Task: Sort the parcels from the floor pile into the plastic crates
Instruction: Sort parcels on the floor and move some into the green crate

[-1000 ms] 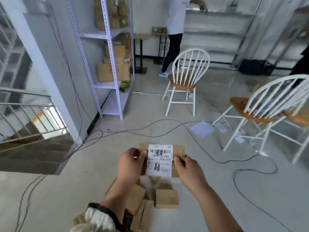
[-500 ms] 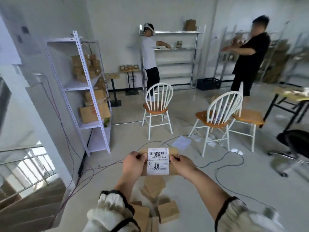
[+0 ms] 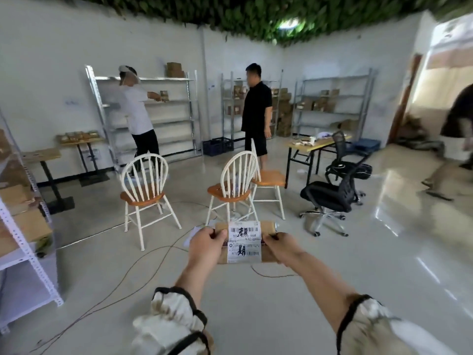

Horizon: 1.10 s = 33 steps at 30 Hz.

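At lower centre, the left hand (image 3: 207, 248) and right hand (image 3: 281, 248) grip a labelled parcel (image 3: 245, 242) between them, fingers (image 3: 217, 236) clamped on its ends.

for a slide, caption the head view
Both hands, left hand and right hand, hold a labelled cardboard parcel up in a shelving room.

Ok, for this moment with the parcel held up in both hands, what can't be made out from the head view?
- Floor pile: out of frame below the bottom edge.
- Parcel label: its fine print is too small and soft to read.
- Parcel ends: covered by the left hand and right hand.
- Dark crates by the far shelves: contents too distant to tell.
- Figure at the right edge: motion-blurred and cut off.
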Motion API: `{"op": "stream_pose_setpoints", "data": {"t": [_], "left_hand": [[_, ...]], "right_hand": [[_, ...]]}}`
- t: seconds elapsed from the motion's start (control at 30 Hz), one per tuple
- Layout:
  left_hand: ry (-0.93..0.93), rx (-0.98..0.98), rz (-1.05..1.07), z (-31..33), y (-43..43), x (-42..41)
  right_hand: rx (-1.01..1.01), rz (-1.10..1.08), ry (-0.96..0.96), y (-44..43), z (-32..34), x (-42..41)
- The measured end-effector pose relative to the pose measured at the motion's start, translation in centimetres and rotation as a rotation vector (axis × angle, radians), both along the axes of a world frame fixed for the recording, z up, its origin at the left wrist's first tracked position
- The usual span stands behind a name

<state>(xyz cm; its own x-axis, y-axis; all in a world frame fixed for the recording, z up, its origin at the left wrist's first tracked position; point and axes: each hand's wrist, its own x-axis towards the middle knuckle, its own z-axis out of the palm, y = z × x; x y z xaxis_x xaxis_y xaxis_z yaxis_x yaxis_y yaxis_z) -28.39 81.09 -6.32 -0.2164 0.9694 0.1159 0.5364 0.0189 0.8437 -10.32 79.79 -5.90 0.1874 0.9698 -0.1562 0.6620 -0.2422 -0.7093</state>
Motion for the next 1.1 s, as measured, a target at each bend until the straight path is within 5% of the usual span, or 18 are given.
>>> {"op": "stream_pose_setpoints", "data": {"t": [0.27, 0.67, 0.9, 1.1], "left_hand": [[0.001, 0.035, -0.351, 1.3, -4.6, 15.9], [-0.074, -0.048, -1.096, 0.7, -28.0, 43.3], [-0.035, -0.047, -1.704, 0.9, -46.8, 53.7], [0.002, 0.003, -2.135, 0.7, -64.9, 53.3]], "right_hand": [[0.06, -0.327, -0.034, -10.6, 0.5, 14.5], [0.112, -1.18, -0.114, -42.9, 0.6, 31.9], [0.237, -1.729, 0.013, -62.8, 0.1, 31.4], [0.195, -2.143, -0.015, -78.3, -0.3, 24.7]]}}
